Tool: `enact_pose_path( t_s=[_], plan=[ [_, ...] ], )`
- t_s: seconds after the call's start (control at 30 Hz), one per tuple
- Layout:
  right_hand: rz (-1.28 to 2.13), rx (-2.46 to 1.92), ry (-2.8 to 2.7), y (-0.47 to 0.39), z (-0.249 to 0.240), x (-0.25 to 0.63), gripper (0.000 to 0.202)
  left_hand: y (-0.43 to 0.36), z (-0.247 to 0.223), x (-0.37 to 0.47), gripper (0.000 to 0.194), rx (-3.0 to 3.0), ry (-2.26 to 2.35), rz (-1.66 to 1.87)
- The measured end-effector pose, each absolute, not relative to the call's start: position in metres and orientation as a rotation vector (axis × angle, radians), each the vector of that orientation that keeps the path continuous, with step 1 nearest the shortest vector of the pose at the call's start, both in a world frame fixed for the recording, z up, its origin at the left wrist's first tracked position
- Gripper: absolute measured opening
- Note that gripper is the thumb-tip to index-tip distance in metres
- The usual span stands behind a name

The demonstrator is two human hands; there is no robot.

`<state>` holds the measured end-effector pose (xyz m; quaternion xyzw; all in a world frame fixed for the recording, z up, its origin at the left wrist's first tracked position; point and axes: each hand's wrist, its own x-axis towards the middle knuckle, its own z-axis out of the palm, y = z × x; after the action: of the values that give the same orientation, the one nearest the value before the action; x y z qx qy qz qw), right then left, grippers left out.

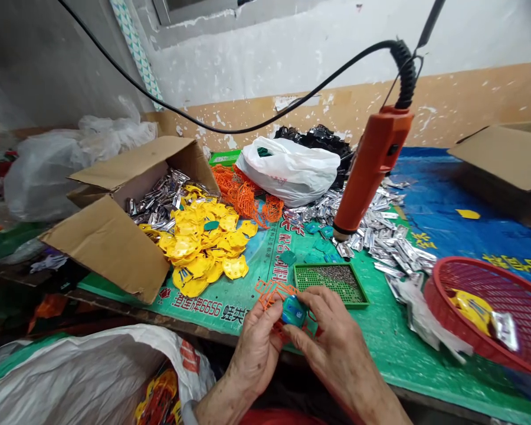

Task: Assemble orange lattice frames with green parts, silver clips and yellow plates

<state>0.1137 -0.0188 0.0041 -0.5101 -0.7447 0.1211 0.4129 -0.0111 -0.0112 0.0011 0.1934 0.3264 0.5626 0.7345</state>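
Bare fingers (321, 302), grey left cuff (189, 412), red cloth (278, 417) at the lap.

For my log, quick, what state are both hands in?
Left hand: closed on orange lattice, thumb at the teal piece.
Right hand: pinching that teal piece.

On the green-covered table (398, 339) lie yellow pieces (199, 236), silvery strips (405, 252), a green tray (307, 282) and a cardboard box (110, 248).

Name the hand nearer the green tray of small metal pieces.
Right. The right hand is just on the near side of the green tray; the left hand is farther off, to its near left.
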Motion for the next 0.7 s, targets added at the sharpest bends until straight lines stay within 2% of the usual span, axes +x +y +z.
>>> enact_pose_path(
  t_s=[0.2,0.7],
  plan=[
    [0.21,-1.287,-1.866,-0.022,-0.001,0.11,0.036,-0.011,-0.004,-0.01,0.013,0.39,0.706,1.233],
    [0.3,-1.326,-1.805,-0.021,-0.008,0.113,0.032,-0.013,-0.01,-0.006,0.01,0.356,0.706,1.237]
  ],
)
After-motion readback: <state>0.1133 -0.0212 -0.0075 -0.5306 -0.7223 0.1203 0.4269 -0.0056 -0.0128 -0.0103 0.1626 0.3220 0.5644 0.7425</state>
